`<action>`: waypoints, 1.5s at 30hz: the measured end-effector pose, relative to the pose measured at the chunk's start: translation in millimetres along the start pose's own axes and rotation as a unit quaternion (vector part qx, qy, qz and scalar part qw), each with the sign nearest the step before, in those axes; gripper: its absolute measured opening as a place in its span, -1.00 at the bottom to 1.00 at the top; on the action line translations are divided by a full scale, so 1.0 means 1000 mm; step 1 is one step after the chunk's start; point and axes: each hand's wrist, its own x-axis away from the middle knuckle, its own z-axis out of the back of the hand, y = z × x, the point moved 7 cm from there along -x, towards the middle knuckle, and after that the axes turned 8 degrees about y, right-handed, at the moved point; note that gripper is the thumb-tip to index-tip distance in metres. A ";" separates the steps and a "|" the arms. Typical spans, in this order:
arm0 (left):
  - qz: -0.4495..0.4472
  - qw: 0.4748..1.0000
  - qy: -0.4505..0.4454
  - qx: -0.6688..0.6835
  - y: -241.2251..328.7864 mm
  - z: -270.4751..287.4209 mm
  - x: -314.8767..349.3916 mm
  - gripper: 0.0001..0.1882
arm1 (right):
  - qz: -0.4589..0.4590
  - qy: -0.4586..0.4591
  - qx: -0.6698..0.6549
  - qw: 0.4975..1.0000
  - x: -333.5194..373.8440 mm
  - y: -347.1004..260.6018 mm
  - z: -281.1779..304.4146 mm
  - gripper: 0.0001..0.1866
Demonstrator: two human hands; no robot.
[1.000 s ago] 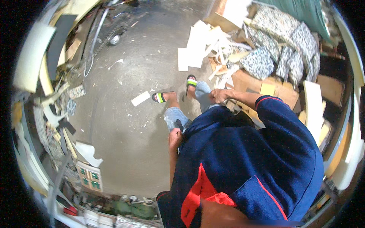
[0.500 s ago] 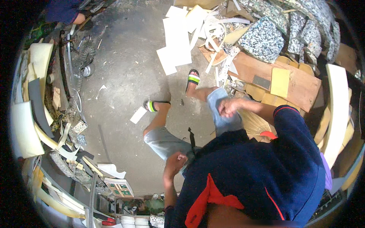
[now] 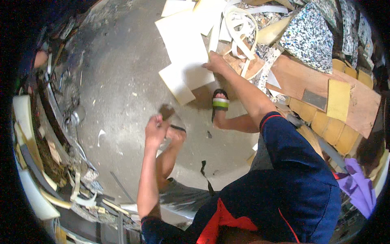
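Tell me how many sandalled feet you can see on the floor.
1 clearly: the green-and-white striped sandal on the concrete floor, below the right hand. The other foot sits behind the left hand, so its sandal is mostly hidden.

A single wide fisheye view from a camera worn on the person's head, looking steeply down over the blue-shirted torso at a grey concrete floor point(image 3: 122, 81). Both forearms rise from the lower edge, close to the lens. Straight edges bend toward the dark round rim. White foam sheets point(image 3: 185, 44) lie farther off, near the top.
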 end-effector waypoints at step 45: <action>-0.281 0.911 0.187 0.237 0.133 -0.125 -0.224 -0.44 | -0.417 0.197 -0.324 0.826 0.086 0.317 0.035 -0.70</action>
